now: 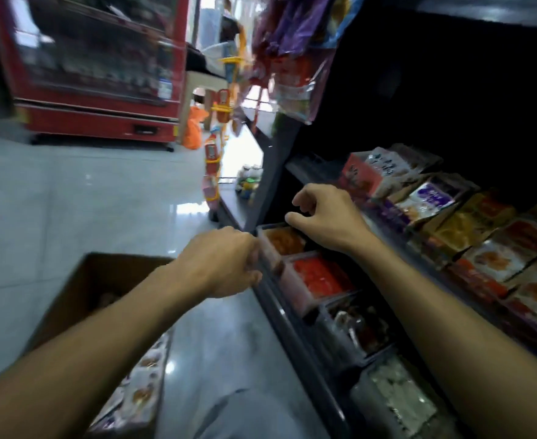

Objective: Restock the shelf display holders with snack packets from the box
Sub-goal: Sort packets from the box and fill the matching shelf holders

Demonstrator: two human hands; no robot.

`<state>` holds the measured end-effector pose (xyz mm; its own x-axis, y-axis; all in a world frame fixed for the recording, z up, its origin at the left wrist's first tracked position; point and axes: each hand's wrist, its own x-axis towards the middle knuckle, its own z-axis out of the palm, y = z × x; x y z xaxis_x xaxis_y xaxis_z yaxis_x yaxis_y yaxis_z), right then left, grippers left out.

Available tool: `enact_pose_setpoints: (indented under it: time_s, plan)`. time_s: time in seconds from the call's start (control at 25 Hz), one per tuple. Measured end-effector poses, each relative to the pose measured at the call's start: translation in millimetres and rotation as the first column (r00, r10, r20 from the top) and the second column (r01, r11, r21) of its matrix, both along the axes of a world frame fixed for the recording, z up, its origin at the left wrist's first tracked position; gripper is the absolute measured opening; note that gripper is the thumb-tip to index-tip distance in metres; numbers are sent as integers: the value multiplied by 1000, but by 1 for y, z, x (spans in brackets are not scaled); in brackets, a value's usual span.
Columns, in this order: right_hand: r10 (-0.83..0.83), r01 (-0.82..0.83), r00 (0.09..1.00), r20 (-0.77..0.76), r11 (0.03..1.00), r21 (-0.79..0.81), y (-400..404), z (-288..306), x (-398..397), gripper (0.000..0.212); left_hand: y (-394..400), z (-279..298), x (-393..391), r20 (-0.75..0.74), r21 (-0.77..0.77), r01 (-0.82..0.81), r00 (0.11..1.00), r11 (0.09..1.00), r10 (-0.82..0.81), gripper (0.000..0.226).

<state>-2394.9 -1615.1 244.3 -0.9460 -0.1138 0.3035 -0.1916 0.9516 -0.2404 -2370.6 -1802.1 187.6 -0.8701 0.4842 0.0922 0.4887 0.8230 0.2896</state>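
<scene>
A row of clear display holders runs along the lower shelf. The farthest holder (268, 245) has orange snack packets (284, 241) in it, and the one beside it has red packets (321, 278). My left hand (226, 261) has its fingers curled round the front wall of the orange holder. My right hand (324, 217) reaches over the same holder's back rim, thumb on the rim and fingers curled behind it. The open cardboard box (80, 280) stands on the floor at lower left; its inside is dark and blurred.
More holders with dark packets (360, 324) and white packets (397, 397) sit nearer to me. Slanted rows of packets (482, 236) fill the shelf above. Hanging bags (292, 80) dangle at the shelf end. A red cooler (96, 68) stands across the tiled floor (70, 201).
</scene>
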Motion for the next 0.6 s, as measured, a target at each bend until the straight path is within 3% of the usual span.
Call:
enact_pose_setpoints:
  time_s: [0.24,0.36,0.48,0.6]
  plan:
    - [234,-232,958,168,972,-32,-112,-45,15,14,-112,-56,73,13,-124,-214,976,969,217,23]
    - [329,-333,914,238,943,-22,-168,-73,9,26,-159,-94,95,82,-100,-344,932,933,353,21]
    - [397,-404,858,325,913,-50,-217,-117,-4,25,-197,-143,104,172,-84,-509,839,857,516,22]
    - [421,-408,793,440,904,-129,-253,-177,-16,21,-223,-197,112,167,-75,-704,690,707,705,40]
